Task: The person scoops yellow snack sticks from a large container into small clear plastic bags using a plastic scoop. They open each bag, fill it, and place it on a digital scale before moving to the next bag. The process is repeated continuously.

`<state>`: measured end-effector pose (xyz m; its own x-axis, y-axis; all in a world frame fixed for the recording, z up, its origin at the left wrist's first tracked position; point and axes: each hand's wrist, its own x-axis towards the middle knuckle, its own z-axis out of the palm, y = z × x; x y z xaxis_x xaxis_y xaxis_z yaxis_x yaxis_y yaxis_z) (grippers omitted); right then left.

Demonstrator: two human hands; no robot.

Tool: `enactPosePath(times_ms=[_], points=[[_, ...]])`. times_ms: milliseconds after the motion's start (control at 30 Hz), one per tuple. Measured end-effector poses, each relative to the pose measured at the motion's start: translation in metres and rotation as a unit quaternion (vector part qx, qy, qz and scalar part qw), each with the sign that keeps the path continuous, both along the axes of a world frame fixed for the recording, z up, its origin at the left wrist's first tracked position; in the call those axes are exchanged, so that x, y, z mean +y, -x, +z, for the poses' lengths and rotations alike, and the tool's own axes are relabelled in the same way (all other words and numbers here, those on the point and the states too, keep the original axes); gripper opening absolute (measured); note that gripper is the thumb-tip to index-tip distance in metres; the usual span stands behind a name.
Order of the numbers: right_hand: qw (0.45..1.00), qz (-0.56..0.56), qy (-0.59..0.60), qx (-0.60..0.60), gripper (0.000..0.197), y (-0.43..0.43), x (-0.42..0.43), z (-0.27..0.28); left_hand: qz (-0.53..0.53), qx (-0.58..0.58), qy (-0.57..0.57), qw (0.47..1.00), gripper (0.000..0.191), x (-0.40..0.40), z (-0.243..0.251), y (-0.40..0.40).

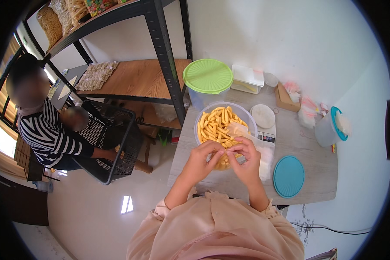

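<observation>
My left hand [200, 161] and my right hand [247, 159] meet fingertip to fingertip over the table. Between them they pinch the top of a small clear plastic bag [221, 165], with yellow stick-shaped snacks inside it. Whether a thin band is also between the fingertips is too small to tell. Just beyond my hands stands a round clear plastic tub [254, 125] full of the same yellow snack sticks [216, 125]. A translucent scoop or bag [238, 129] lies on the snacks. My fingers hide part of the tub's near rim.
Right of the tub are a digital scale [266, 137], flat plastic bags [265, 157] and a turquoise lid [288, 176]. A green-lidded container [208, 76] stands behind; a turquoise-rimmed tub [328, 128] stands far right. At left, a person in stripes [52, 130] reaches into a black crate [130, 139] beside metal shelving [164, 55].
</observation>
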<state>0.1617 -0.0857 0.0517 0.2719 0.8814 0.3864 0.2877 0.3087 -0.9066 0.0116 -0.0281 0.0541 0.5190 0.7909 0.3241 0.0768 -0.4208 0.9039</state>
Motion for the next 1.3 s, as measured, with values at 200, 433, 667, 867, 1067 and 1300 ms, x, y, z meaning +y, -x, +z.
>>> enactPosePath(times_ms=[200,433,667,867,1067,1300], points=[[1.000,-0.001,-0.004,-0.008,0.035,0.000,0.003,0.000,0.011,0.010,-0.029,0.999,0.011,0.001,0.005,-0.003],[0.998,-0.037,-0.010,-0.040,0.037,0.002,0.002,0.000,0.024,0.029,-0.051,0.998,0.009,0.002,0.010,-0.007],[0.999,0.005,0.011,-0.033,0.038,0.001,0.009,0.009,0.037,0.048,-0.030,0.998,0.008,0.004,0.016,0.002],[0.994,0.079,0.034,-0.067,0.043,0.003,0.019,0.015,0.003,0.055,-0.140,0.989,0.012,0.019,0.018,0.029],[0.990,0.114,0.047,-0.073,0.040,0.011,0.025,0.011,-0.012,0.102,-0.207,0.973,0.012,0.021,0.012,0.055],[0.986,0.134,0.061,-0.079,0.037,0.013,0.016,0.002,-0.011,0.155,-0.218,0.963,0.014,0.009,0.008,0.081]])
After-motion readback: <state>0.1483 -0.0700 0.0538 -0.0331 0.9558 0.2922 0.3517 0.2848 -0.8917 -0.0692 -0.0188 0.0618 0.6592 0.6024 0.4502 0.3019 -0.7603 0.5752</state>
